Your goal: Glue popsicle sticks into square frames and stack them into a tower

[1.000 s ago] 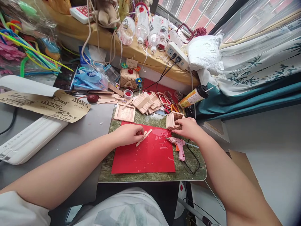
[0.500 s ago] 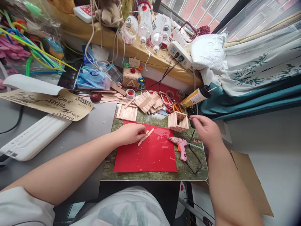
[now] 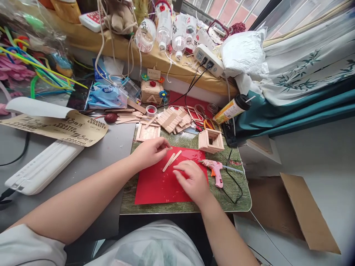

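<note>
Two wooden craft sticks [image 3: 168,162] lie side by side at a slant on the red sheet [image 3: 155,188]. Just beyond their upper left end hovers my left hand [image 3: 151,152], its fingers loosely bent and apart, with nothing visible in them. My right hand [image 3: 194,183] is over the right part of the sheet, close to the lower ends of the sticks. Its thumb and forefinger are spread, holding nothing. To the right, a pink hot glue gun [image 3: 215,170] rests on its side. Behind it stands a square box of stacked craft sticks [image 3: 208,146].
Bundled craft sticks [image 3: 169,120] and a square stick frame [image 3: 148,132] lie behind the sheet. A drink cup [image 3: 231,109] leans at the back right. The glue gun's black cord [image 3: 238,188] loops on the mat. Sandpaper [image 3: 69,129] lies at left.
My right hand has come from beside the stick box at the right to over the red sheet. My left hand has lifted off the sticks and moved slightly away. The view has shifted slightly.
</note>
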`<move>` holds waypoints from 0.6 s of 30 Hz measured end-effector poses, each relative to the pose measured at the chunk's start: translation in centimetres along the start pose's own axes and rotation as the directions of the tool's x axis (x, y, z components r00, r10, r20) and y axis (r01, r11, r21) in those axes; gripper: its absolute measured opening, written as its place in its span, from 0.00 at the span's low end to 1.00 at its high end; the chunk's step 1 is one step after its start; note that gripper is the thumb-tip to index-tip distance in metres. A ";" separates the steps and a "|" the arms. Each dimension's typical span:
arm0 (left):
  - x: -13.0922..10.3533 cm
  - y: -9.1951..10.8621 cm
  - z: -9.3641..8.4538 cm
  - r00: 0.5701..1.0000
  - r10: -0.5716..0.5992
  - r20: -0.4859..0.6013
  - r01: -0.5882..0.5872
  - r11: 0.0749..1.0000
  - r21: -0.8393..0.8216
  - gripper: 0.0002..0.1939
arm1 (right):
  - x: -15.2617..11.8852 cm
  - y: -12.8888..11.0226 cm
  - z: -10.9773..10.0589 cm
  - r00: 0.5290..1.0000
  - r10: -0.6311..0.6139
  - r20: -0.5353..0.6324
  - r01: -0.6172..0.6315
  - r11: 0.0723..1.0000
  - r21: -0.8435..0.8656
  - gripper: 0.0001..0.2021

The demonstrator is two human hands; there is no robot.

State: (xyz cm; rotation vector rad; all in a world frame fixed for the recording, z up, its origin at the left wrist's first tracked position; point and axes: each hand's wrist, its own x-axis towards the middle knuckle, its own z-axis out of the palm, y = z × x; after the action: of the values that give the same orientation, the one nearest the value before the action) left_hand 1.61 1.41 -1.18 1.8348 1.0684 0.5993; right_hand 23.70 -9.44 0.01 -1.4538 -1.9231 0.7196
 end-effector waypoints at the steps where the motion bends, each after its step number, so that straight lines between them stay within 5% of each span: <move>1: 0.0 0.0 0.0 1.000 -0.011 -0.026 0.011 1.000 0.001 0.11 | 0.1 0.0 0.9 0.998 -0.053 0.037 0.056 0.995 -0.085 0.12; 7: 0.0 0.2 0.5 0.998 -0.067 0.006 0.067 0.998 -0.021 0.13 | 0.5 1.2 3.1 0.980 -0.139 0.142 0.181 0.919 -0.349 0.14; 12: -0.2 0.2 1.1 0.984 -0.124 0.128 0.118 0.992 0.049 0.09 | -0.1 1.7 2.7 0.990 -0.141 0.012 0.138 0.937 -0.322 0.04; 18: 0.2 -0.9 1.2 0.982 0.160 0.096 -0.187 0.869 0.458 0.06 | 0.0 2.5 3.0 0.985 -0.064 -0.158 0.002 0.931 -0.364 0.02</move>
State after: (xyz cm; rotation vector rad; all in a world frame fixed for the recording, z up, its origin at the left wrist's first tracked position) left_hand 2.23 1.23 -2.51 2.3735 1.0813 0.4111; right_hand 23.01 -9.00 -3.78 -1.6360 -2.0145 0.2194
